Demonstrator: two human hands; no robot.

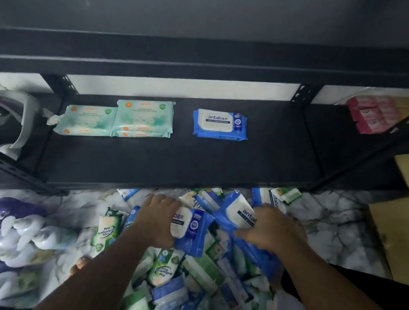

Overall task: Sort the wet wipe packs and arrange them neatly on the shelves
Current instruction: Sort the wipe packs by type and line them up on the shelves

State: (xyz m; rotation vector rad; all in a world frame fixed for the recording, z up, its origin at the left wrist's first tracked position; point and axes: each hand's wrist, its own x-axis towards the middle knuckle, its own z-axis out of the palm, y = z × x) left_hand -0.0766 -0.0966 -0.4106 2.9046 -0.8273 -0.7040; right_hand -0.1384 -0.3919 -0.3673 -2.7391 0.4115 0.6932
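Marble floor point(332, 223) below a black shelf point(171, 161): my left hand point(157, 217) grips one blue-and-white antabax pack point(190, 228), fingers curled; my right hand point(272, 231) clutches a second antabax pack point(238, 212).

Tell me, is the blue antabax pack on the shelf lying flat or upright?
Lying flat. The blue antabax pack rests on the black shelf with its label facing up.

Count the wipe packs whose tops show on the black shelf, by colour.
Green packs: 2
Blue packs: 1
Total: 3 on the shelf; more may lie hidden under the right-hand green one.
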